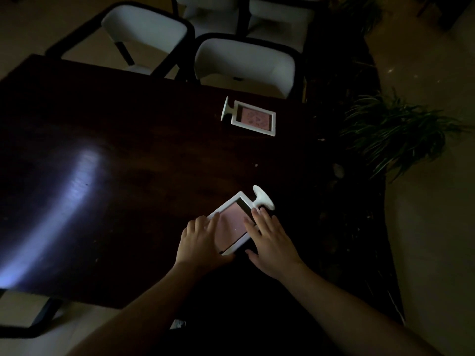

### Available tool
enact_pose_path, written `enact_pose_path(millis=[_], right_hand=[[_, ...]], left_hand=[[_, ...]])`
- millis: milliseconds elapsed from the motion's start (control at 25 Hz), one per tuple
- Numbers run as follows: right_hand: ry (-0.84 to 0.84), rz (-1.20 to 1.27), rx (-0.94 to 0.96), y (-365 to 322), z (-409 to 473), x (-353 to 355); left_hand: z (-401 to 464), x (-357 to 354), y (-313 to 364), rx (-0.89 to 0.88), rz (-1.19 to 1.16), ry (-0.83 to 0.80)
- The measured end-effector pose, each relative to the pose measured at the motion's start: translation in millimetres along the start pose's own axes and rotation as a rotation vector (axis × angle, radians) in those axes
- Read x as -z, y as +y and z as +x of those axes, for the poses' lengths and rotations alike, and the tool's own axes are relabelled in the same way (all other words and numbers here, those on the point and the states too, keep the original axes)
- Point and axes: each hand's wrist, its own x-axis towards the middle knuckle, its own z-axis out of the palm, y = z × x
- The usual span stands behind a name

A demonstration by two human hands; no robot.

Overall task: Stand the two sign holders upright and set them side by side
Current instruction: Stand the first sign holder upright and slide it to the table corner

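Two white-framed sign holders with pink inserts lie flat on a dark wooden table [128, 155]. The far sign holder [250, 117] lies near the table's back edge, its round base pointing left. The near sign holder [235, 218] lies at an angle close to me, its base pointing up and right. My left hand [199, 240] grips its left edge with the thumb at the lower corner. My right hand [270, 240] lies on its right edge, fingers spread toward the base stem. Both hands hide the frame's lower part.
Two white chairs with dark frames [246, 65] stand at the table's far side, with more behind. A leafy green plant [390, 134] sits to the right beyond the table's edge. A bright reflection [74, 191] streaks the table's left half. The room is dim.
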Motion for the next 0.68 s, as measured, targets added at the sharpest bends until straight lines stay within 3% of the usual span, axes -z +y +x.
enact_pose_path(millis=[480,680], right_hand=[[0.489,0.044,0.208,-9,-4,6],[0.619,0.192,0.097,-5,1,23]], left_hand=[[17,53,30,-0.04,0.013,0.099],[18,76,39,-0.141,-0.08,0.184]])
